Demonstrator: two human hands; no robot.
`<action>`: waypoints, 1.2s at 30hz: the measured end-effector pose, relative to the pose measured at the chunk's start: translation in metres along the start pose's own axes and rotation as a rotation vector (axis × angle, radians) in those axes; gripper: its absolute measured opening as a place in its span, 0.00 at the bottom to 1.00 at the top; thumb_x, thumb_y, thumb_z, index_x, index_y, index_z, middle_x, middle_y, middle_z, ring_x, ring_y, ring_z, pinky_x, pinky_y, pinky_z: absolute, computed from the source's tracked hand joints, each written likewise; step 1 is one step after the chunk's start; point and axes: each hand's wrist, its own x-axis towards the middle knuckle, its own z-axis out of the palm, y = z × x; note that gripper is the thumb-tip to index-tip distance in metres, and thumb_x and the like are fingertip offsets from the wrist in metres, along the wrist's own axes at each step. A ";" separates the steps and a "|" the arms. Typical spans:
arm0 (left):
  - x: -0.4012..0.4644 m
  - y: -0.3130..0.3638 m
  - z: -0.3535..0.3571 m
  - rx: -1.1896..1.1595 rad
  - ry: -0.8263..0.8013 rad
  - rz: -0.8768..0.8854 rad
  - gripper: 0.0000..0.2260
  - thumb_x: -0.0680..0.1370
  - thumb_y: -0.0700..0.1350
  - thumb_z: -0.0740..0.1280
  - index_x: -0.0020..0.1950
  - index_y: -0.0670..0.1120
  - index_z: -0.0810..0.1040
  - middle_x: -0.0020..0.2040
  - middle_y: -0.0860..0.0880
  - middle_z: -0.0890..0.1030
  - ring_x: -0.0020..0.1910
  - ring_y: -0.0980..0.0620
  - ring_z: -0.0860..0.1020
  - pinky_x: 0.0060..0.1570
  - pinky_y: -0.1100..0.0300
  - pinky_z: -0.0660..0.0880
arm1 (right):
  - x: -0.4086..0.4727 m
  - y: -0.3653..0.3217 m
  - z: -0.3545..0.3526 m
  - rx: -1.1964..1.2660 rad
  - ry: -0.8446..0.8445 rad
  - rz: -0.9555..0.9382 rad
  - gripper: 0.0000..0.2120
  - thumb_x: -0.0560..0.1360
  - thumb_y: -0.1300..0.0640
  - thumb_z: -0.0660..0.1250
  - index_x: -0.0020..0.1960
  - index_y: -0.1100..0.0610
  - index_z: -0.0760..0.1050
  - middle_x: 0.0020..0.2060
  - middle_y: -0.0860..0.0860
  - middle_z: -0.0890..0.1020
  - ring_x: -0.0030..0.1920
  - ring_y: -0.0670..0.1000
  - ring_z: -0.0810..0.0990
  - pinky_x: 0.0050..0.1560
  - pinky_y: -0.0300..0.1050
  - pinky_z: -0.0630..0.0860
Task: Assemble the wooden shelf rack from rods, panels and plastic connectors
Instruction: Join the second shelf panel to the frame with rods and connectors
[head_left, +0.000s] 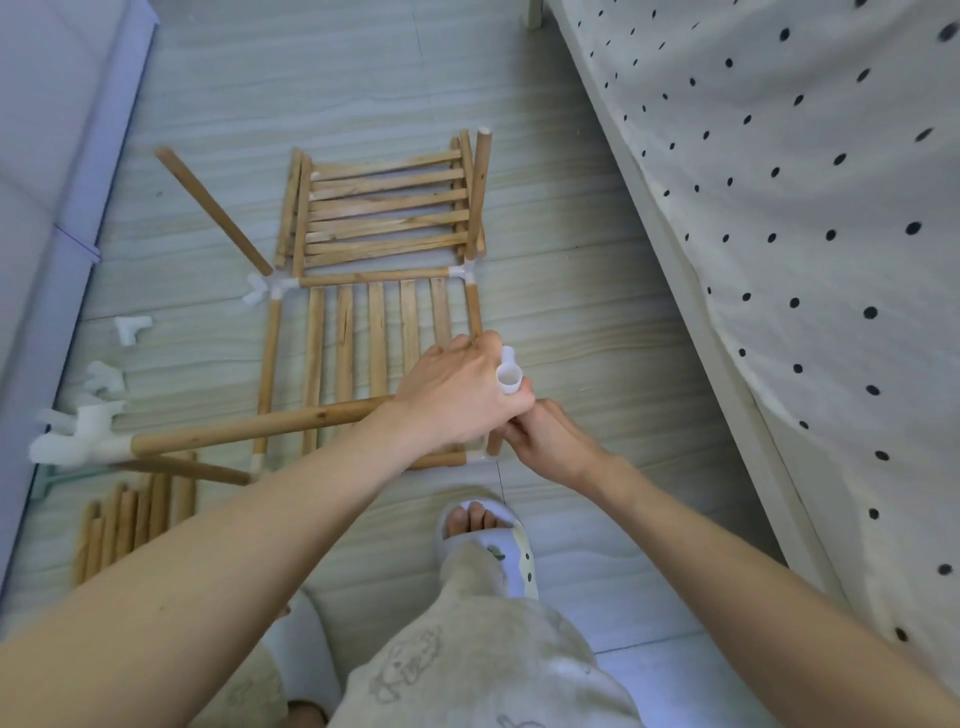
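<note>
Centre frame: left hand (457, 395) curled round a white plastic connector (508, 376), tubular, open socket facing the camera. Right hand (550, 441) just below, fingers pinching a short round wooden rod (494, 444) beneath the connector. Behind them the slatted panel (374, 338), pale rough wood, lies flat on the grey floor (571, 208). Stacked panels (384, 208) above. Loose connector (132, 328) at left; rod bundle (130, 525) lower left. Left forearm hides the frame's near edge.

rods (244, 429) light brown | connectors (78, 436) white | bed cover (810, 171) white, black dots | floor (561, 218) pale grey
</note>
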 end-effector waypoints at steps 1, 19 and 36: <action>0.002 0.001 -0.001 0.014 -0.003 0.003 0.17 0.73 0.61 0.58 0.48 0.49 0.62 0.37 0.52 0.65 0.34 0.54 0.64 0.31 0.59 0.55 | 0.000 0.000 -0.001 0.009 0.007 0.009 0.15 0.80 0.57 0.56 0.47 0.68 0.75 0.45 0.62 0.82 0.48 0.62 0.79 0.50 0.54 0.73; -0.071 -0.099 -0.051 0.201 -0.469 0.122 0.26 0.69 0.68 0.64 0.60 0.56 0.64 0.51 0.52 0.78 0.48 0.49 0.76 0.43 0.53 0.73 | 0.023 -0.058 0.042 0.113 -0.356 0.132 0.17 0.73 0.53 0.70 0.60 0.54 0.78 0.54 0.48 0.81 0.53 0.44 0.78 0.54 0.36 0.70; -0.148 -0.215 -0.029 -0.290 0.510 -0.697 0.35 0.74 0.35 0.64 0.76 0.43 0.49 0.76 0.39 0.41 0.75 0.42 0.40 0.72 0.47 0.45 | 0.107 -0.096 0.034 -0.497 -0.400 0.022 0.22 0.81 0.51 0.56 0.73 0.54 0.61 0.70 0.54 0.68 0.69 0.54 0.67 0.65 0.48 0.66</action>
